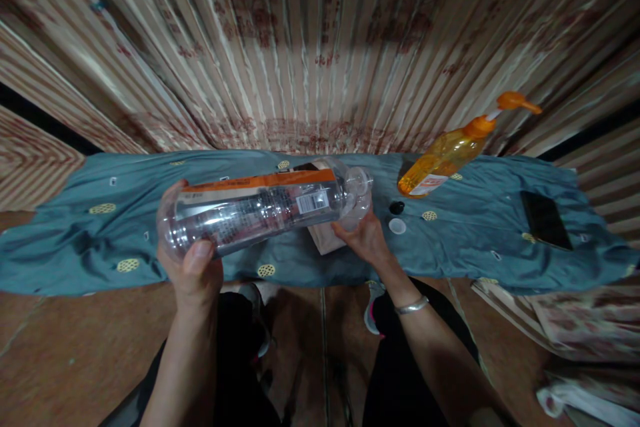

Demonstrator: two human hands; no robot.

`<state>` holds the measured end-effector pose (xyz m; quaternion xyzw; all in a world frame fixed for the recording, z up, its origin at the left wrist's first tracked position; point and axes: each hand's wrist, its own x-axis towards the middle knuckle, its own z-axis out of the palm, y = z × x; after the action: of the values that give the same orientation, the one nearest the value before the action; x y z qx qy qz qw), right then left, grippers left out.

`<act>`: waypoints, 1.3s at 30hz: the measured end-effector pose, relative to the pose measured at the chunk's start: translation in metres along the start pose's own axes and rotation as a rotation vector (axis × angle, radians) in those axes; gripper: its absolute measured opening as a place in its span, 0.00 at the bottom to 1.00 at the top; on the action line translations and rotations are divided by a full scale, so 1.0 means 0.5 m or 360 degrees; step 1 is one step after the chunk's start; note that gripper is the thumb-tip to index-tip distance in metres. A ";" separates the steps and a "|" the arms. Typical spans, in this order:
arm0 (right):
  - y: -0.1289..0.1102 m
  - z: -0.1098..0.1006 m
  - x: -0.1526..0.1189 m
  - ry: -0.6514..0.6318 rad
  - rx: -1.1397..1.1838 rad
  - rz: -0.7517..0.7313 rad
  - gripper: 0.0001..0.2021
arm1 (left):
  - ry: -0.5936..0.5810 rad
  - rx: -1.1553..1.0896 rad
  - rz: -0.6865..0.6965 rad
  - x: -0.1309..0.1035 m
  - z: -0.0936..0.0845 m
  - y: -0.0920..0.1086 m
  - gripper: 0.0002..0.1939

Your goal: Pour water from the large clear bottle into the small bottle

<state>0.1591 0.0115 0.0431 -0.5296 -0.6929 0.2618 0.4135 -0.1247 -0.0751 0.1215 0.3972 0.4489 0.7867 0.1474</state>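
Note:
A large clear plastic bottle (250, 210) with an orange-edged label and a barcode lies nearly level in the air, its neck to the right. My left hand (193, 263) is wrapped round its base, thumb on the near side. My right hand (367, 237) is closed round a small clear container (356, 210) right by the big bottle's mouth. Whether the two touch cannot be made out. Below them a pale folded item (325, 239) is partly hidden. A black cap (397, 207) and a white round lid (397, 225) lie just right of my right hand.
A pump bottle (440, 160) of orange liquid stands at the back right. Farther right lies a dark flat object (545, 220), perhaps a phone. Everything rests on a narrow surface under a blue-green cloth (175, 267). Patterned curtains (300, 47) hang close behind.

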 end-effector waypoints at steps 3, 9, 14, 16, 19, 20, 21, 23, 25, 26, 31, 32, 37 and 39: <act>-0.003 -0.001 0.000 -0.0012 0.0011 0.0022 0.47 | -0.0038 0.0063 0.0057 -0.001 -0.002 -0.003 0.45; -0.002 0.000 -0.002 0.0008 0.0060 0.0022 0.46 | -0.0054 0.0147 0.0096 -0.002 -0.001 -0.003 0.44; 0.003 0.002 -0.002 0.0001 0.0059 0.0030 0.47 | -0.0091 0.0181 0.0128 -0.002 0.000 -0.003 0.44; 0.003 0.002 -0.002 -0.0003 0.0062 0.0022 0.47 | -0.0058 0.0152 0.0088 -0.002 0.001 0.000 0.45; 0.003 0.002 -0.002 0.0000 0.0063 0.0009 0.47 | -0.0001 0.0158 0.0036 -0.002 0.004 0.003 0.47; 0.002 0.002 -0.002 0.0003 0.0061 0.0008 0.47 | 0.0014 0.0155 0.0015 -0.002 0.005 0.004 0.47; 0.002 0.002 -0.002 0.0007 0.0058 0.0010 0.47 | 0.0030 0.0146 -0.0003 -0.001 0.006 0.005 0.48; 0.000 0.003 -0.003 0.0016 0.0055 0.0013 0.48 | 0.0054 0.0123 -0.0019 0.000 0.009 0.007 0.49; -0.001 0.003 -0.003 0.0025 0.0065 0.0005 0.48 | 0.0054 0.0129 -0.0016 0.000 0.010 0.008 0.49; -0.002 0.002 -0.002 0.0029 0.0070 0.0001 0.48 | 0.0044 0.0140 -0.0011 0.000 0.010 0.008 0.49; -0.002 0.000 -0.002 0.0008 0.0038 0.0025 0.46 | 0.0001 0.0171 0.0037 -0.003 0.008 0.005 0.46; -0.002 0.000 -0.002 0.0005 0.0028 0.0027 0.47 | -0.0002 0.0168 0.0047 -0.003 0.007 0.005 0.46; -0.002 0.001 -0.001 0.0000 -0.0003 0.0005 0.49 | -0.0021 0.0188 0.0052 0.000 0.016 0.017 0.44; -0.003 -0.001 -0.001 0.0004 0.0009 -0.0011 0.48 | -0.0043 0.0231 0.0053 0.002 0.023 0.027 0.44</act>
<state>0.1585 0.0104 0.0444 -0.5263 -0.6934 0.2617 0.4167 -0.1151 -0.0750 0.1362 0.4249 0.4961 0.7490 0.1111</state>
